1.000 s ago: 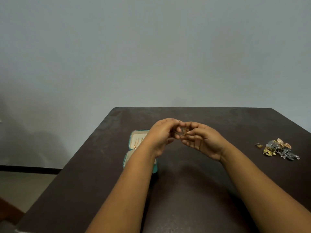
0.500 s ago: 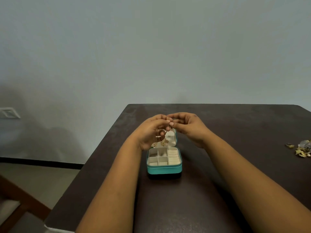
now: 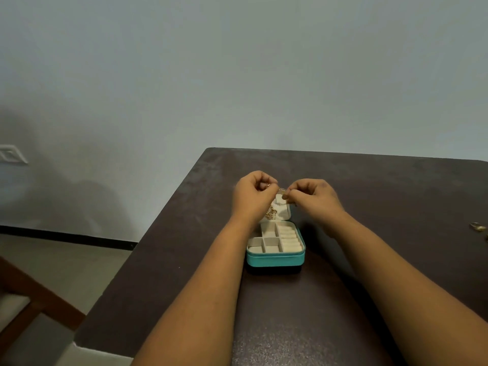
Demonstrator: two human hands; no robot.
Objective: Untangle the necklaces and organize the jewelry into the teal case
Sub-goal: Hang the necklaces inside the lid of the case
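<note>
The teal case (image 3: 276, 260) lies open on the dark table (image 3: 369, 260), its cream compartments facing up and its lid raised at the back. Both my hands hover over the lid. My left hand (image 3: 252, 196) pinches one end of a thin gold necklace (image 3: 272, 211), whose chain and pendant hang down in front of the lid's lining. My right hand (image 3: 314, 198) pinches the other end near the top of the lid. The fingertips of the two hands are a small gap apart.
A gold ring (image 3: 477, 226) lies at the table's right edge of view; the rest of the jewelry pile is out of frame. The table's left edge drops to the floor, where a wooden chair (image 3: 23, 299) stands. A wall lies behind.
The view has swung left, pushing the jewelry pile out of frame. My hands have moved from mid-table to above the case lid and drawn slightly apart, the necklace hanging between them.
</note>
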